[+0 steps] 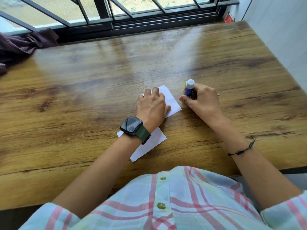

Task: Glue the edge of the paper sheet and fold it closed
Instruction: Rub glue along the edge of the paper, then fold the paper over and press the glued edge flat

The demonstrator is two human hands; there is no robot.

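Observation:
A white paper sheet [172, 100] lies on the wooden table [83, 90] near its middle. My left hand [152, 107] rests flat on top of it, fingers spread, hiding its centre. A second white piece of paper [149, 145] shows below my left wrist; whether it joins the first sheet is hidden by my arm. My right hand [201, 100] sits just right of the sheet, closed around a glue stick [189, 87] with a white top and a blue and yellow body. The stick stands roughly upright, off the paper's right edge.
A barred window [116, 12] runs along the table's far edge. A dark cloth [21, 45] is bunched at the far left corner. A white wall [282, 30] borders the right side. My left wrist carries a black watch [132, 126].

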